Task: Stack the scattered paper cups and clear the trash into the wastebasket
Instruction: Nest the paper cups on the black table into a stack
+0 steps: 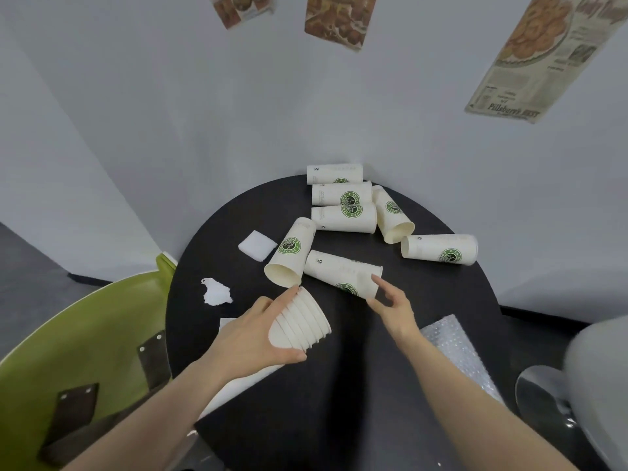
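From the head camera, the left hand (251, 334) grips a nested stack of paper cups (302, 322), thumb underneath and fingers curled over the top, mouths pointing right and slightly away. The right hand (390, 305) reaches for the nearest loose cup (343, 273), lying on its side on the round black table (373, 385); fingers and thumb are spread apart, hovering at the cup's rim, holding nothing and seemingly not yet closed on it. Six more logo cups lie scattered beyond, one (290, 253) touching the target cup's narrow end, another (440, 249) well off to the right. Here is the risk: a cup on its side rolls, so a clumsy pinch at the rim could send it into that neighbour or crush the thin wall. The stack is held sideways too, and a loose grip might let the outer cups slide off. Trash waits: crumpled white scraps (217, 292) and (257, 245) at left, bubble wrap (455, 348) at right near the edge, where a sweeping forearm could knock it down. No wastebasket can be picked out with certainty.
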### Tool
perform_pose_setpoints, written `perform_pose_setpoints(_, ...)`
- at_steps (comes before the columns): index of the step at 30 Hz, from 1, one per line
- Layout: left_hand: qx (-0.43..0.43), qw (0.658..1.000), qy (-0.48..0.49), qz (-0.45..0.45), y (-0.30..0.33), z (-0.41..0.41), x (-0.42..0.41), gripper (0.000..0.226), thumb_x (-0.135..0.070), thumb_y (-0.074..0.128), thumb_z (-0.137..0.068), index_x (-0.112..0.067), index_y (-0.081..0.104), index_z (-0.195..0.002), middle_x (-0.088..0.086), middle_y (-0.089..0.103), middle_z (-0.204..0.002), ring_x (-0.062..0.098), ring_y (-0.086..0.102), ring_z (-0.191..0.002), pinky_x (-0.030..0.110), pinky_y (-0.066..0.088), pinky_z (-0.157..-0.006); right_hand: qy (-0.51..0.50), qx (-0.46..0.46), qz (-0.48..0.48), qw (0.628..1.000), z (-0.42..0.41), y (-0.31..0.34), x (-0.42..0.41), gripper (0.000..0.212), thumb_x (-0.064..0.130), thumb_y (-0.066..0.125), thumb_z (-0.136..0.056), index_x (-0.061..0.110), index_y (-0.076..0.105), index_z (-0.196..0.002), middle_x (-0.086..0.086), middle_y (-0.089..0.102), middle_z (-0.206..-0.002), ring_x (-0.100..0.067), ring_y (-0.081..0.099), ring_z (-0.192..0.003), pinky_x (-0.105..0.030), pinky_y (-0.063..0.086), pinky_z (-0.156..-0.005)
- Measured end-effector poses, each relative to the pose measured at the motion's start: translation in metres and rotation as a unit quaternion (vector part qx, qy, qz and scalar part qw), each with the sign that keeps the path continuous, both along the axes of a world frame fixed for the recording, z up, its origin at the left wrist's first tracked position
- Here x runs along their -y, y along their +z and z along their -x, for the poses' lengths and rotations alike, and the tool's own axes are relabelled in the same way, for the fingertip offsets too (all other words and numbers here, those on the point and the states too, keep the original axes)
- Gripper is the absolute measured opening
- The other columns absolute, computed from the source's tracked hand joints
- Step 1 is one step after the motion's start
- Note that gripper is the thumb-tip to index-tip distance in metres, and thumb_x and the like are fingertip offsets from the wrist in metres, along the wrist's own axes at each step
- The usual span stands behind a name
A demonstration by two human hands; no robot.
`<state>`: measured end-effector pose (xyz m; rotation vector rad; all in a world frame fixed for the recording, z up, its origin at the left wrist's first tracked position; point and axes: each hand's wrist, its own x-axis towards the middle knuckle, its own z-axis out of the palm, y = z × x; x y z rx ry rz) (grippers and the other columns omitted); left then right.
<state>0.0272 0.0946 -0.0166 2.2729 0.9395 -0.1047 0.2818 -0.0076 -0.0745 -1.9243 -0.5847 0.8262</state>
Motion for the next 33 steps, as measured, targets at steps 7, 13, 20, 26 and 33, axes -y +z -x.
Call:
perform_pose_setpoints(7,0.003,0.998,0.057,0.011,-0.001,0.010,-0.012,0.101,-0.067,0.066,-0.067,-0.061,-0.004,-0.139,-0.022,0.035,-0.119,0.003,0.047,-0.104,0.026,0.045,-0.083,-0.022,-0.041,0.011,0.999,-0.025,-0.016,-0.034,0.043,-0.009,0.060,-0.084,0.012,0.064,-0.121,-0.009,0.060,-0.100,-0.014,0.055,-0.084,-0.006,0.045,-0.068)
perform_pose_setpoints(13,-0.004,0.998,0.055,0.013,-0.004,0.008,-0.014,0.101,-0.066,0.066,-0.070,-0.059,-0.006,-0.140,-0.019,0.035,-0.122,0.005,0.046,-0.106,0.028,0.045,-0.085,-0.091,-0.048,0.010,0.995,-0.025,-0.028,-0.039,0.034,-0.009,0.062,-0.081,0.014,0.068,-0.104,-0.001,0.060,-0.083,-0.014,0.054,-0.079,-0.014,0.042,-0.066)
perform_pose_setpoints(20,0.004,0.999,0.037,0.019,-0.005,-0.002,-0.014,0.102,-0.069,0.066,-0.069,-0.063,-0.010,-0.136,-0.019,0.036,-0.118,0.006,0.048,-0.101,0.025,0.045,-0.075,-0.143,-0.077,-0.046,0.986,-0.036,-0.017,-0.017,0.037,-0.008,0.055,-0.085,0.023,0.069,-0.099,-0.011,0.067,-0.114,-0.024,0.063,-0.096,-0.036,0.054,-0.086)
perform_pose_setpoints(26,0.006,1.000,0.022,0.019,-0.004,-0.007,-0.016,0.100,-0.067,0.066,-0.069,-0.063,-0.008,-0.137,-0.019,0.034,-0.119,0.005,0.046,-0.103,0.025,0.044,-0.074,-0.129,-0.077,-0.094,0.984,-0.052,0.017,0.013,0.038,-0.005,0.057,-0.087,0.028,0.070,-0.099,-0.004,0.069,-0.111,-0.024,0.063,-0.106,-0.044,0.050,-0.097)
perform_pose_setpoints(33,0.019,0.999,0.016,0.020,-0.001,-0.007,-0.014,0.102,-0.068,0.066,-0.066,-0.061,-0.004,-0.139,-0.021,0.033,-0.120,0.005,0.046,-0.104,0.025,0.043,-0.076,-0.063,-0.123,-0.141,0.980,-0.047,0.048,0.035,0.033,-0.002,0.056,-0.090,0.025,0.070,-0.104,-0.008,0.067,-0.112,-0.023,0.060,-0.102,-0.044,0.048,-0.091)
